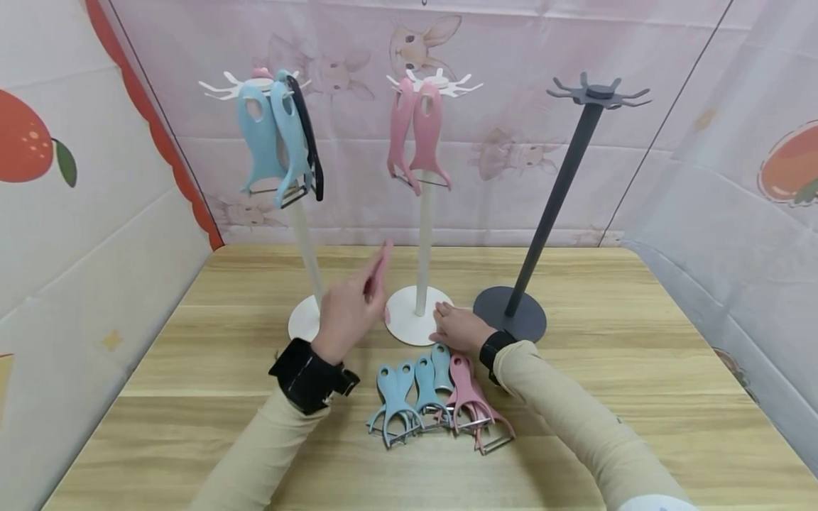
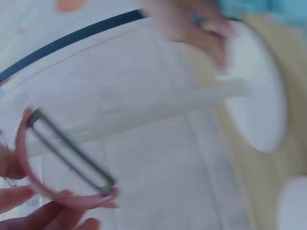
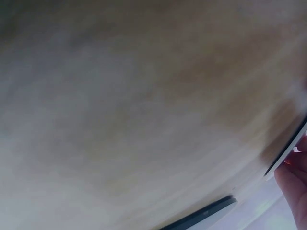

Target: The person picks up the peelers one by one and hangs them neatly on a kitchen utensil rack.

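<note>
Grips a pink peeler point(image 1: 382, 264) in the left hand point(image 1: 348, 306), with fingers curled round it, in the air between the left white stand point(image 1: 307, 248) and the middle white stand point(image 1: 424, 245). Rests the right hand point(image 1: 463, 328) on the rim of the middle stand's base point(image 1: 405, 330); cannot tell whether pinching that rim or only pressing on it.

Could nick a fingertip, judging by the closeness of the left fingers to the blade point(image 2: 80, 152). Could knock the hanging pink peelers point(image 1: 427, 131) off the middle stand by bumping them, or miss a hook through a poor angle and so drop the held peeler onto the table point(image 1: 160, 355). Might tip that tall, thin stand by pulling at its top, given the load on the near side, especially after letting go of the base. Might also drag the loose blue peelers point(image 1: 424, 376) and loose pink peelers point(image 1: 461, 376) along with the right wrist, or snag one in another, given the overlap.

Shows no readable brand, label or writing on peelers, stands or black wristbands point(image 1: 307, 372). Offers only printed rabbits point(image 1: 409, 48) and fruit point(image 1: 25, 138) on the wall cloth point(image 1: 530, 42)
</note>
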`<state>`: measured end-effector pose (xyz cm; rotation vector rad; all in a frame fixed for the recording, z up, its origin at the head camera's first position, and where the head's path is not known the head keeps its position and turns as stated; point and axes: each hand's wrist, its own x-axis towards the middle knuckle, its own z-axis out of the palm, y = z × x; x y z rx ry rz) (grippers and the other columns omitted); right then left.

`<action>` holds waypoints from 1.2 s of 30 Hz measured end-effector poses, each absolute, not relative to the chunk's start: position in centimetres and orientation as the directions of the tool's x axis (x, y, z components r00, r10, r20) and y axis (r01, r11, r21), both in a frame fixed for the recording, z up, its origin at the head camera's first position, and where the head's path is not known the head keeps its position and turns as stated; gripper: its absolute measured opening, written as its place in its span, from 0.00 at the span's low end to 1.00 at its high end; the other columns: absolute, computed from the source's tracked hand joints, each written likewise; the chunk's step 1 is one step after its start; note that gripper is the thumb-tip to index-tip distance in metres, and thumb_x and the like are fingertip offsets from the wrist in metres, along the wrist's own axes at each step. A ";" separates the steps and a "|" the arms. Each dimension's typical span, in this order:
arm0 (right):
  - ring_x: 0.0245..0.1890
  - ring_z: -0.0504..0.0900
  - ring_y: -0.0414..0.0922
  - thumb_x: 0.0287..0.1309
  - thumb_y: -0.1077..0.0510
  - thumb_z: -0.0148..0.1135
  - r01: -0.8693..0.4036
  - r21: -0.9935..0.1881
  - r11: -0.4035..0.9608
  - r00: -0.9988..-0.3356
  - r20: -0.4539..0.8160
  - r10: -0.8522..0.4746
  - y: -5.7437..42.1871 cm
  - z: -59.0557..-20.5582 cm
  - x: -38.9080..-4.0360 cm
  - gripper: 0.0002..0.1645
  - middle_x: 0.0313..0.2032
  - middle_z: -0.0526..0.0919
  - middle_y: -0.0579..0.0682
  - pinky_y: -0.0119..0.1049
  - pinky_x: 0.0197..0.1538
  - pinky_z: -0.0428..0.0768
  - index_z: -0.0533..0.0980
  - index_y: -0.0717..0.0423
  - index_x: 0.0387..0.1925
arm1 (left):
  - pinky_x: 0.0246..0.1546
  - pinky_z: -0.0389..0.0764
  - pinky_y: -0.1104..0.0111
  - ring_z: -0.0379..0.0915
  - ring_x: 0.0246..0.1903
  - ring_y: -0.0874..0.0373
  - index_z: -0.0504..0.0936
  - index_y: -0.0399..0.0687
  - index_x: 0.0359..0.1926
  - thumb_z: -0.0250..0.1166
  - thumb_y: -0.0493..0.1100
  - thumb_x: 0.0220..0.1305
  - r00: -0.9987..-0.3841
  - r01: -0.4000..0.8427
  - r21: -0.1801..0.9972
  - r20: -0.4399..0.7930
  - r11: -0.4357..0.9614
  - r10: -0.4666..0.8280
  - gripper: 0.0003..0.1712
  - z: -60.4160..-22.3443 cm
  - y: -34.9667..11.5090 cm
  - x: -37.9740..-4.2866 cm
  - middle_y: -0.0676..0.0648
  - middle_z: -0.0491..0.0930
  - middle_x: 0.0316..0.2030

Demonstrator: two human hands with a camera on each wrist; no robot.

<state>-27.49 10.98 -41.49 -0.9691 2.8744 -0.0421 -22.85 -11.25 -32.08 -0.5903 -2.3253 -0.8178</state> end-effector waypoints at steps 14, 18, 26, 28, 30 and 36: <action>0.63 0.59 0.58 0.64 0.48 0.49 -0.600 -0.059 0.797 -0.791 -0.103 -0.603 11.0 -41.2 -27.3 0.32 0.61 0.61 0.68 0.45 0.60 0.64 0.65 0.72 0.57 | 0.32 0.79 0.71 0.73 0.26 0.56 0.64 0.35 0.63 0.50 0.31 0.65 -0.588 0.782 0.604 0.796 0.150 -0.143 0.24 -23.6 -7.6 -26.2 0.37 0.77 0.38; 0.63 0.59 0.58 0.64 0.48 0.50 -0.597 -0.072 0.799 -0.793 -0.098 -0.602 11.0 -41.3 -27.3 0.32 0.62 0.61 0.67 0.45 0.60 0.65 0.65 0.71 0.57 | 0.23 0.74 0.75 0.67 0.19 0.60 0.62 0.39 0.65 0.48 0.33 0.67 -0.634 0.756 0.652 0.753 0.064 -0.179 0.25 -22.4 -7.0 -27.2 0.38 0.75 0.37; 0.63 0.59 0.56 0.63 0.47 0.51 -0.588 -0.063 0.806 -0.801 -0.090 -0.591 11.1 -41.6 -27.4 0.32 0.62 0.61 0.66 0.43 0.60 0.65 0.67 0.69 0.57 | 0.20 0.70 0.76 0.63 0.19 0.59 0.61 0.43 0.66 0.45 0.34 0.69 -0.646 0.747 0.662 0.743 0.053 -0.174 0.25 -20.4 -6.3 -28.3 0.41 0.72 0.37; 0.63 0.59 0.56 0.63 0.46 0.50 -0.586 -0.055 0.808 -0.803 -0.095 -0.589 11.1 -41.7 -27.4 0.32 0.62 0.61 0.65 0.43 0.60 0.65 0.67 0.69 0.57 | 0.22 0.69 0.75 0.65 0.24 0.59 0.61 0.42 0.65 0.45 0.33 0.69 -0.634 0.753 0.653 0.754 0.084 -0.172 0.24 -20.0 -6.3 -28.5 0.41 0.74 0.41; 0.63 0.59 0.55 0.63 0.46 0.50 -0.585 -0.047 0.809 -0.804 -0.095 -0.587 11.0 -41.8 -27.5 0.32 0.62 0.61 0.64 0.43 0.60 0.65 0.67 0.68 0.57 | 0.26 0.70 0.74 0.67 0.31 0.58 0.62 0.41 0.65 0.45 0.32 0.69 -0.621 0.757 0.642 0.766 0.125 -0.168 0.24 -19.6 -6.2 -28.7 0.41 0.74 0.45; 0.63 0.60 0.54 0.63 0.46 0.50 -0.575 -0.023 0.818 -0.814 -0.088 -0.575 10.9 -41.9 -27.6 0.28 0.62 0.62 0.63 0.42 0.60 0.65 0.70 0.66 0.53 | 0.40 0.72 0.74 0.68 0.44 0.55 0.64 0.42 0.64 0.45 0.31 0.68 -0.642 0.719 0.660 0.751 0.219 -0.154 0.24 -18.8 -6.3 -29.4 0.39 0.73 0.47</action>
